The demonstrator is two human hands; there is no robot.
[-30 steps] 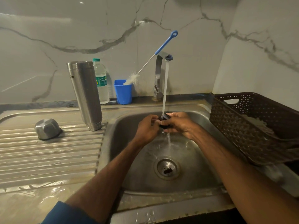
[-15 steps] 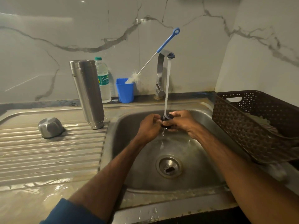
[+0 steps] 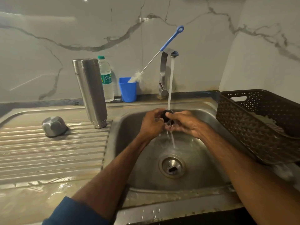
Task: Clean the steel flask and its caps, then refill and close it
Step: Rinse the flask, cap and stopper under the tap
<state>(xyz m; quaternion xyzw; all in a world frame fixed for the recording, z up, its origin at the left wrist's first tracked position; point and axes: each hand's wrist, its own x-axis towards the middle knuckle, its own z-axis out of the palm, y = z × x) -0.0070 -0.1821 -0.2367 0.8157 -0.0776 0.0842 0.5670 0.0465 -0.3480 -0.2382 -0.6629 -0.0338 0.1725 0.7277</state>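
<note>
While water is running from the tap, both hands are staying where they were a second ago, over the sink, with only the fingers shifting. The left hand and the right hand are both curling round the small black cap, holding it between them directly under the stream. Water is spilling off it toward the drain. That suggests the rinse of this cap is still going on, and the refilling and closing are not yet started.

The flask is standing upright on the ribbed drainboard, just left of the sink, uncapped as far as can be told. The steel cap is lying mouth down further left, well apart from it.

Behind, a water bottle and a blue cup holding a brush are lining the marble wall. A brown basket is sitting on the right. The bench in front is gleaming wet.
</note>
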